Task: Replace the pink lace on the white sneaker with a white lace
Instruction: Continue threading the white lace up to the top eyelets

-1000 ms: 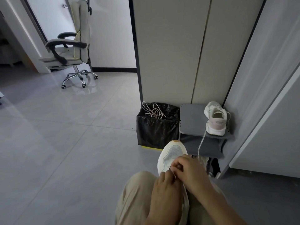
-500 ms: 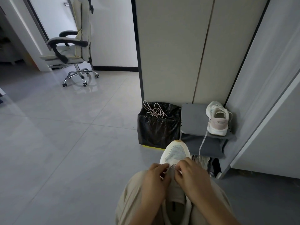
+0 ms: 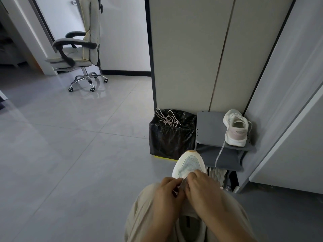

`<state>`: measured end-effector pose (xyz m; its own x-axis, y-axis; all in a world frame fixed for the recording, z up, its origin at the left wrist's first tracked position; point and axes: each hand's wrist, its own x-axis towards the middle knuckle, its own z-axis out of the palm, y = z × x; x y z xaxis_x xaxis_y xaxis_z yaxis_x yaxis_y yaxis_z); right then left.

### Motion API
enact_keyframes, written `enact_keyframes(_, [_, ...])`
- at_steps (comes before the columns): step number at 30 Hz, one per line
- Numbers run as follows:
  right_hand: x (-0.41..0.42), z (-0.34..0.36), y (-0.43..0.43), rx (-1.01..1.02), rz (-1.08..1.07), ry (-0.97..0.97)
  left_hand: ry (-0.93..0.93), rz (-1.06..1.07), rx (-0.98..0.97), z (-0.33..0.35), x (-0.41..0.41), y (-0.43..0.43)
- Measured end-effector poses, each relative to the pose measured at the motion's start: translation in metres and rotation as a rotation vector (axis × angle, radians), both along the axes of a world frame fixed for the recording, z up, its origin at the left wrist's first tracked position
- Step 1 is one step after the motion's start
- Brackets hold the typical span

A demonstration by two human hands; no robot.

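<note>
1. White sneaker [image 3: 189,164] on the lap, across beige trousers [image 3: 139,215]; toe pointing away past the fingertips, heel opening below the wrists, close to the body.
2. Left hand [image 3: 166,191]: fingers curled, thumb and forefinger pinching a pale strip, seemingly the white lace [image 3: 183,183], over the sneaker's front eyelets. Too blurred there to tell which eyelet.
3. Right hand [image 3: 201,186]: likewise curled, thumb and forefinger nipping the same strip just beside the left hand's fingertips.
4. Pink lace [image 3: 167,117] well ahead of the hands and slightly to their left, in a loose tangle on top of a black bin bag [image 3: 172,138].
5. Ahead and to the right of the right hand: grey shoe rack [image 3: 209,126], touching the bin bag's side. On its top shelf, a second sneaker [image 3: 236,128], heel turned towards the hands, with a loose lace end [image 3: 219,154] hanging over the shelf edge.
6. Far beyond the left hand, off to its left: office chair [image 3: 78,49] on a grey tiled floor [image 3: 70,137].
</note>
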<state>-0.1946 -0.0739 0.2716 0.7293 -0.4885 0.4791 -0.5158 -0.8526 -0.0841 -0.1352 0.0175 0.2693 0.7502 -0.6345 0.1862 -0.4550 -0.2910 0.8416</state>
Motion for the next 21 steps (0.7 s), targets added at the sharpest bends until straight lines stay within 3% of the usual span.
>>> enact_keyframes(9, [-0.003, -0.013, -0.005, 0.069, 0.055, -0.135, 0.192, 0.016, 0.14, 0.016, 0.008, 0.004])
enact_keyframes(14, [-0.008, -0.018, -0.006, 0.277, 0.063, -0.292, 0.283, 0.009, 0.199, 0.024, 0.012, 0.006])
enact_keyframes(21, [-0.001, -0.013, 0.0, 0.118, 0.027, -0.095, 0.383, 0.028, 0.213, 0.025, 0.013, 0.005])
